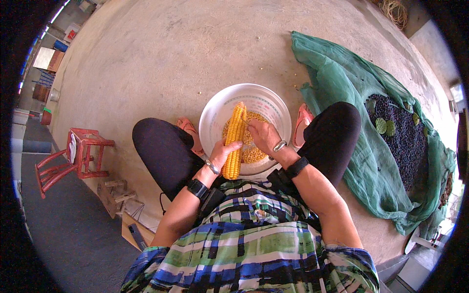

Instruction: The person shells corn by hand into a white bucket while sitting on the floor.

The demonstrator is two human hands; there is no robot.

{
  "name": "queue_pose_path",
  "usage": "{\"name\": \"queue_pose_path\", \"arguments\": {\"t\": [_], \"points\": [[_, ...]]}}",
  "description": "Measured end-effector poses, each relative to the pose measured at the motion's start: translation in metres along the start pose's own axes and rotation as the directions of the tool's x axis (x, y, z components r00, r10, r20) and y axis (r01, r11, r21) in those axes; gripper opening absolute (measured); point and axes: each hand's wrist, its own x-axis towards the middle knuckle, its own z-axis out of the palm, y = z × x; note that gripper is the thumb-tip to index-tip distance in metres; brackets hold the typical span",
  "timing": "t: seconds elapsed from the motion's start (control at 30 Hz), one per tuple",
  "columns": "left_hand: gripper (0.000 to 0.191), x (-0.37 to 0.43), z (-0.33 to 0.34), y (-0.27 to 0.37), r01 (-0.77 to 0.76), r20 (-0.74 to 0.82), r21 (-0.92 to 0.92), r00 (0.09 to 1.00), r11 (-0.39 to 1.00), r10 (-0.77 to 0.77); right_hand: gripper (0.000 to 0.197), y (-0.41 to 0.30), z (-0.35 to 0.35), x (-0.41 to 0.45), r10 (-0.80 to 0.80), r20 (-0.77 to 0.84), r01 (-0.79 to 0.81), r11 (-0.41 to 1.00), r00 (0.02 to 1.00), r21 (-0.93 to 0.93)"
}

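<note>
A yellow ear of corn (233, 146) is held upright over a large metal basin (212, 106), its kernels mostly in rows. My left hand (222, 152) grips the lower part of the ear, thumb across its front. My right hand (263, 134) is closed at the ear's upper right side, around a thin, pointed tool (244, 121) that touches the kernels; its handle is hidden in the fingers. Loose corn kernels (254, 154) lie in the bottom of the basin, which stands on the floor between my feet.
On the right, a green mesh cloth (329, 80) lies under and around a heap of small dark seeds (399, 143) with green lotus seed pods (381, 125). A red wooden chair (84, 150) and a small wooden stool (115, 196) are on the left. A few kernels dot the concrete floor.
</note>
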Motion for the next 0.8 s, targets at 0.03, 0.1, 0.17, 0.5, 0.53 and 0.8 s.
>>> {"name": "queue_pose_path", "arguments": {"t": [0.03,0.1,0.17,0.5,0.53,0.8], "points": [[0.037,0.000,0.000,0.000,0.000,0.000,0.000,1.000,1.000,0.000,0.014,0.000,0.000,0.000,0.000,0.000,0.000,1.000,1.000,0.000],[0.033,0.000,-0.001,0.000,-0.011,-0.002,0.009,1.000,1.000,0.011,0.014,0.001,-0.001,0.000,0.011,0.042,-0.011,1.000,0.999,-0.007],[0.033,0.001,-0.001,0.000,-0.010,0.000,0.003,1.000,1.000,0.010,0.014,0.003,-0.001,0.000,0.027,0.052,-0.026,0.999,0.998,-0.027],[0.035,0.001,-0.002,0.001,-0.002,-0.002,0.028,1.000,1.000,0.002,0.014,0.006,-0.004,-0.001,-0.055,0.037,0.056,0.998,0.998,-0.032],[0.035,0.002,-0.002,0.001,-0.002,-0.001,0.028,1.000,1.000,0.002,0.014,0.005,-0.005,-0.001,-0.054,0.036,0.056,0.998,0.998,-0.032],[0.036,0.002,-0.003,-0.001,-0.011,-0.011,0.057,1.000,0.998,0.012,0.016,0.011,-0.007,-0.001,0.054,0.108,-0.046,0.996,0.993,-0.077]]}}
